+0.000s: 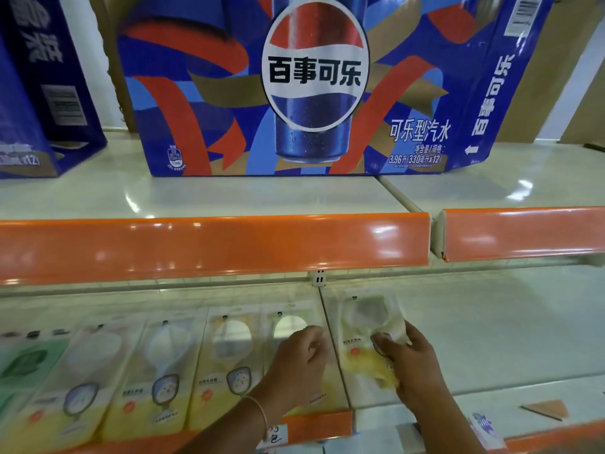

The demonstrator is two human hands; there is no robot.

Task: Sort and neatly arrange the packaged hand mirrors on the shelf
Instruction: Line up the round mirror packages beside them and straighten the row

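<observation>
A row of packaged hand mirrors point(157, 371) is laid flat along the lower shelf point(491, 339), side by side, faces up, running from the far left to the shelf divider. One more pack, the yellow-backed mirror point(363, 335), is held just right of the divider by the right hand point(409, 358): its fingers point(383, 345) are closed over the pack's lower right part, thumb on top, and the pack is tilted slightly against the line of the others. The left hand point(301, 358) is lowered onto the last pack in the row point(288, 326), fingers curled narrow; whether that pack is actually pinched or only pressed cannot be told from here (the knuckles hide the fingertips).

The step in hand is judged to be the seating of the yellow pack at the end of the row. Risks are noted: the glossy wrap is slippery, so the pack could be skewed or slid under its neighbour if it is pushed from one corner only. The divider ridge could be caught by its edge, and it would be left canted. The neighbouring pack could be nudged out of line by the left wrist. Above, a cola carton point(311, 86) sits on the upper shelf, well clear.
</observation>
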